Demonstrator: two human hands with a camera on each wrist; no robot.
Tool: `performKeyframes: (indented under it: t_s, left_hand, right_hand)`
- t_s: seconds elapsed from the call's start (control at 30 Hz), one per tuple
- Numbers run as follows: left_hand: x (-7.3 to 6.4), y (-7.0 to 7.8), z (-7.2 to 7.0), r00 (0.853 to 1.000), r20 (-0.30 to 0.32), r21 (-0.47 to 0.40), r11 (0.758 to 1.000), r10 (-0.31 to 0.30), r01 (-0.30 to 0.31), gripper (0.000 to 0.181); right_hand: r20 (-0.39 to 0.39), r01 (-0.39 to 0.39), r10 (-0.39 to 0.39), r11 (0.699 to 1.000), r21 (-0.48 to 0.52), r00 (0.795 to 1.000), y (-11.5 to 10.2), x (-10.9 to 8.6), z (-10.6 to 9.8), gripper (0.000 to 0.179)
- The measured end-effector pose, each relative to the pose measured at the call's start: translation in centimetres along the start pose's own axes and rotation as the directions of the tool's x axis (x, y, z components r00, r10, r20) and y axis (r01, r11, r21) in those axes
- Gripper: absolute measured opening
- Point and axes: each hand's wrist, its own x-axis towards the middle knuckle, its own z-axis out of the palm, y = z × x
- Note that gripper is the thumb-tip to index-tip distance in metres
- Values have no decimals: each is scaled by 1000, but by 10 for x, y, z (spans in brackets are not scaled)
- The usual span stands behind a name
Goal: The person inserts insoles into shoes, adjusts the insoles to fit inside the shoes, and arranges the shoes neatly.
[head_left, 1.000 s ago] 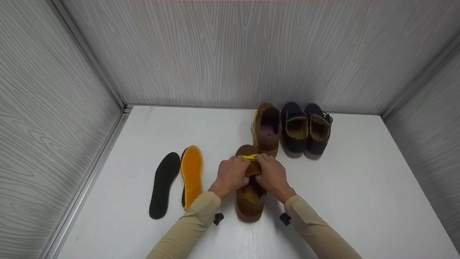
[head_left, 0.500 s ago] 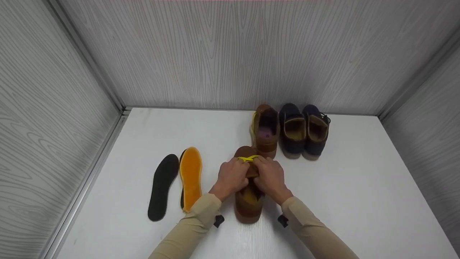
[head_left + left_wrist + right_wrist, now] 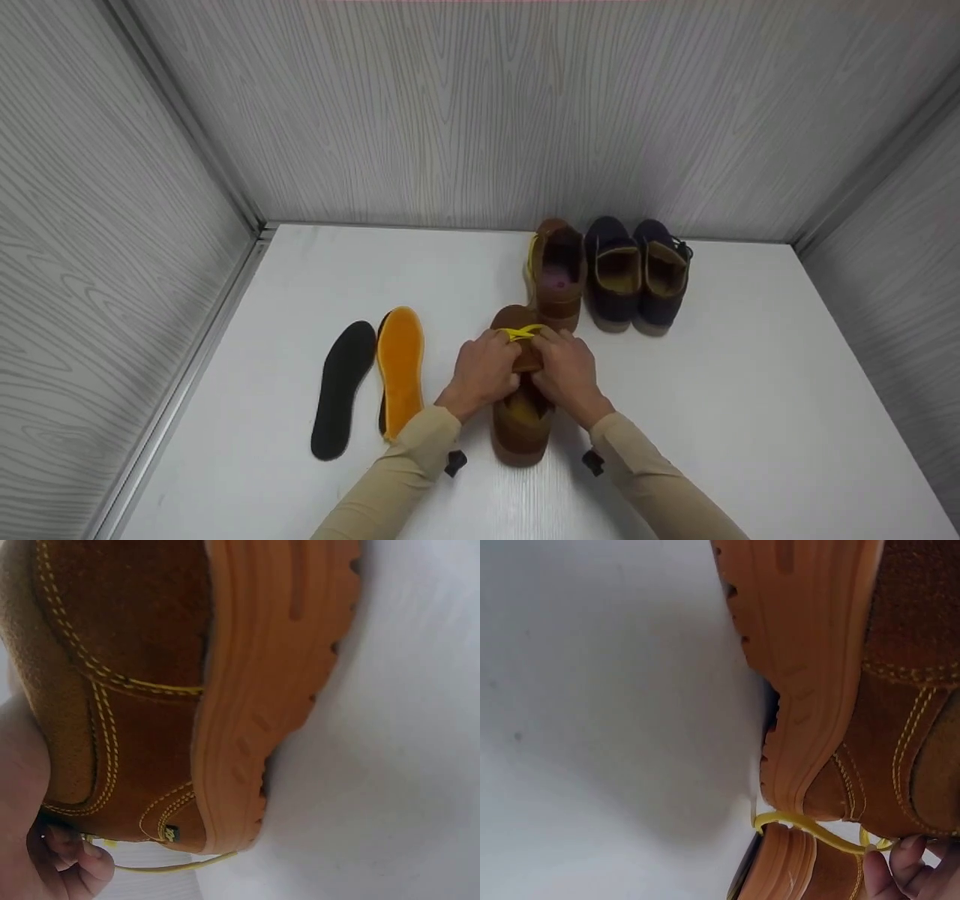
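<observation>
A brown suede shoe (image 3: 521, 439) stands upright on the white table, its toe toward the back wall and its heel toward me. Yellow shoelace (image 3: 520, 332) crosses over its front. My left hand (image 3: 482, 373) lies along the shoe's left side and pinches the lace, whose tail (image 3: 176, 868) trails past the fingertips in the left wrist view. On the right side, my right hand (image 3: 568, 373) pinches the other part; that strand (image 3: 821, 831) curves down beside the sole in the right wrist view. Both hands partly cover the shoe's opening and tongue.
The matching brown shoe (image 3: 560, 304) stands just behind, close to the toe. Right of it are two dark navy shoes (image 3: 616, 304). To the left lie a black insole (image 3: 343, 390) and an orange insole (image 3: 401, 360) over another dark one. Grey wood-grain panels (image 3: 480, 112) wall the table.
</observation>
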Motion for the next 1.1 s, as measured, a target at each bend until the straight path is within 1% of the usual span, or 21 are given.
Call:
performKeyframes:
  t_s: [0.07, 0.23, 0.33, 0.47, 0.57, 0.63, 0.67, 0.7, 0.73, 0.77, 0.8, 0.83, 0.87, 0.9, 0.93, 0.97, 1.0, 1.03, 1.07, 1.1]
  left_hand:
    - [0, 0, 0, 1000, -4, -1, 1000, 10, -10, 15]
    - [0, 2, 2, 999, -30, 13, 1000, 25, -24, 13]
    - [-1, 2, 4, 999, -42, -1, 1000, 21, -21, 14]
    - [-3, 1, 4, 999, -50, -14, 1000, 11, -12, 16]
    - [-7, 0, 3, 998, -64, -60, 998, -4, 0, 20]
    - [-13, 0, 2, 996, -83, -143, 990, -24, 12, 25]
    - [-18, 0, 2, 995, -95, -199, 980, -40, 20, 30]
    - [-22, 0, 1, 992, -112, -268, 963, -62, 30, 35]
    - [-27, 0, 0, 989, -120, -346, 937, -90, 44, 40]
    - [-32, 0, -1, 985, -117, -430, 901, -125, 63, 46]
    - [-38, 1, -4, 982, -103, -512, 855, -161, 86, 52]
    - [-44, 0, -5, 978, -79, -590, 800, -192, 109, 58]
    - [-50, 0, -7, 975, -41, -663, 736, -216, 135, 65]
    - [-56, -1, -8, 973, 9, -728, 665, -231, 165, 71]
    - [-63, -1, -9, 970, 71, -781, 591, -233, 200, 77]
    - [-69, -1, -8, 965, 134, -817, 527, -225, 236, 84]
    - [-75, -1, -7, 958, 192, -837, 474, -211, 272, 90]
    - [-80, -1, -6, 950, 243, -848, 432, -195, 306, 96]
    - [-85, 0, -3, 940, 287, -851, 403, -182, 338, 102]
    - [-90, 1, 0, 931, 322, -847, 387, -173, 364, 106]
  right_hand:
    - [-1, 10, -10, 1000, -14, 1000, -1, 0, 2, 17]
    - [6, 18, -17, 999, -36, 1000, -3, 0, 4, 19]
    - [4, 16, -16, 999, -34, 1000, -3, -1, 4, 19]
    - [20, -2, 2, 1000, -5, 1000, 0, -1, 3, 20]
    - [41, -38, 34, 995, 94, 999, 3, -3, 1, 17]
    - [62, -67, 56, 979, 191, 997, 7, -5, -2, 22]
    - [72, -84, 68, 964, 254, 995, 8, -8, -4, 25]
    - [86, -107, 84, 944, 313, 993, 9, -11, -6, 28]
    - [97, -122, 92, 920, 372, 991, 11, -15, -8, 36]
    - [109, -134, 96, 893, 429, 989, 13, -19, -9, 47]
    - [132, -154, 102, 863, 482, 986, 15, -24, -11, 60]
    - [161, -174, 102, 823, 540, 982, 17, -30, -13, 71]
    - [196, -198, 99, 781, 592, 976, 18, -37, -15, 79]
    - [238, -226, 92, 743, 630, 967, 20, -44, -17, 87]
    - [284, -255, 80, 707, 660, 955, 21, -51, -19, 93]
    - [334, -289, 68, 676, 678, 940, 22, -58, -20, 97]
    - [383, -326, 58, 650, 687, 922, 22, -65, -22, 101]
    - [423, -351, 42, 633, 689, 905, 22, -71, -23, 104]
    - [450, -362, 23, 630, 687, 893, 22, -77, -22, 108]
    - [471, -367, 3, 632, 683, 882, 20, -83, -21, 111]
